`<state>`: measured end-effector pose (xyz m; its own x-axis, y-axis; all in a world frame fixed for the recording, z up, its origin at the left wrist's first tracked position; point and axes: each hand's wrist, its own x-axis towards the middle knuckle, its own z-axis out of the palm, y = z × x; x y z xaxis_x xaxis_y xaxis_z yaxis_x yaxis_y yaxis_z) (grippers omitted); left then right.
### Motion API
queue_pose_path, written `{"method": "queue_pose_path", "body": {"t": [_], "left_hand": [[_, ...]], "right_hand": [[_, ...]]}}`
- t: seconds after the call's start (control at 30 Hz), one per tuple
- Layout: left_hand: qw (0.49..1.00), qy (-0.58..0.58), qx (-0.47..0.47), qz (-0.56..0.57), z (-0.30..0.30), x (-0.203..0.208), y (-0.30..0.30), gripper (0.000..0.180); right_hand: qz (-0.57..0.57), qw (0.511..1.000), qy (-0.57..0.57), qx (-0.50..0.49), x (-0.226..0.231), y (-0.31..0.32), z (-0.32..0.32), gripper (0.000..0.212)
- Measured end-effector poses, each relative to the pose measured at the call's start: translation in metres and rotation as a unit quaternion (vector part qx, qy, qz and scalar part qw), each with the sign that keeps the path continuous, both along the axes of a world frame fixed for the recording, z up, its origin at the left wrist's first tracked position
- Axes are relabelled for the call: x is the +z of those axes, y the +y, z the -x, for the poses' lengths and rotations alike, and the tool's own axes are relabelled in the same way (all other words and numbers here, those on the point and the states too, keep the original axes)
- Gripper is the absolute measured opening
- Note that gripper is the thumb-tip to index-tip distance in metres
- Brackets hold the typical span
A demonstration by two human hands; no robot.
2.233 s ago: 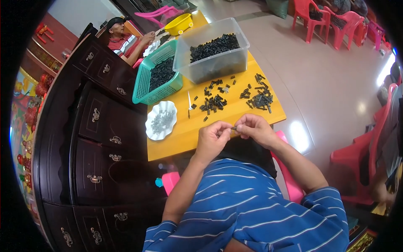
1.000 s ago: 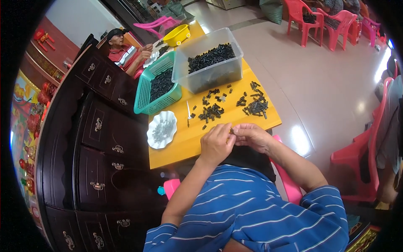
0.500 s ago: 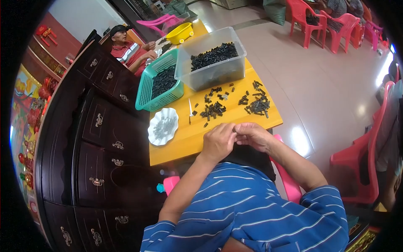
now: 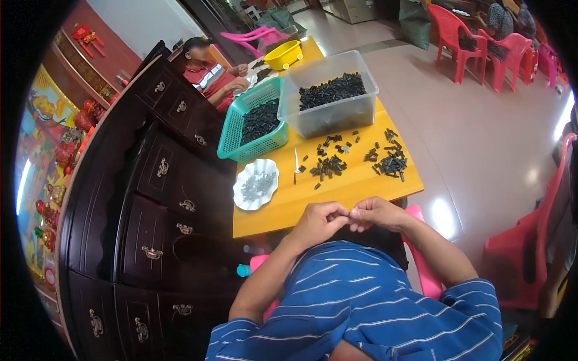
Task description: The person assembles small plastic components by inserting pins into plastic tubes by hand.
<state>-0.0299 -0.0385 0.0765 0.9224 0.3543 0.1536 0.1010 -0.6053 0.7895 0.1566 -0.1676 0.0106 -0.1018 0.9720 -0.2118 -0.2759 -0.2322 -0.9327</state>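
Observation:
My left hand [image 4: 323,221] and my right hand [image 4: 376,213] meet fingertip to fingertip just off the near edge of the yellow table [image 4: 271,224]. Both are closed in a pinch, and whatever small thing lies between them is too hidden to name. Beyond them is a loose pile of short black tube-like pieces [image 4: 329,166], with a second black pile [image 4: 392,163] to its right. A white scalloped dish [image 4: 241,199] of small clear pieces stands to the left. Between dish and pile lies a thin white stick-like tool [image 4: 296,159].
Behind the piles stand a clear plastic bin [image 4: 328,119] and a green basket [image 4: 253,150], both holding black pieces. A yellow tub [image 4: 283,57] is farther back, near a seated person in red [image 4: 217,84]. Dark wooden drawers [image 4: 150,210] line the left; a red chair [image 4: 521,259] stands right.
The view has shifted, so the table sits lower and farther right. My hands have drawn slightly apart, from overlapping to touching only at the fingertips.

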Motion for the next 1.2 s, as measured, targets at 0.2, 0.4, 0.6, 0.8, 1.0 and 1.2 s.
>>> {"method": "queue_pose_path", "body": {"t": [0.2,0.4,0.6,0.8,1.0,1.2], "left_hand": [[0.963,0.126,0.171,-0.166,0.016,0.007,0.111,0.016],[0.949,-0.173,0.254,-0.071,-0.005,0.047,0.167,0.043],[0.964,-0.034,0.134,-0.229,-0.044,-0.009,0.099,0.026],[0.934,-0.057,0.094,-0.34,-0.071,-0.019,0.082,0.021],[0.921,-0.033,0.065,-0.382,-0.078,-0.022,0.084,0.016],[0.912,-0.024,0.054,-0.406,-0.08,-0.026,0.087,0.009]], "right_hand": [[-0.014,0.998,-0.06,0.012,0.001,0.0,0.004,0.034],[-0.036,0.997,-0.063,-0.003,0.0,-0.001,0.004,0.025],[-0.036,0.996,-0.076,-0.018,0.007,-0.003,0.005,0.024],[-0.046,0.996,-0.074,-0.036,0.001,-0.001,0.002,0.022],[-0.05,0.996,-0.068,-0.038,-0.002,0.0,0.002,0.022],[-0.06,0.995,-0.062,-0.044,-0.002,0.001,0.003,0.021]]}}
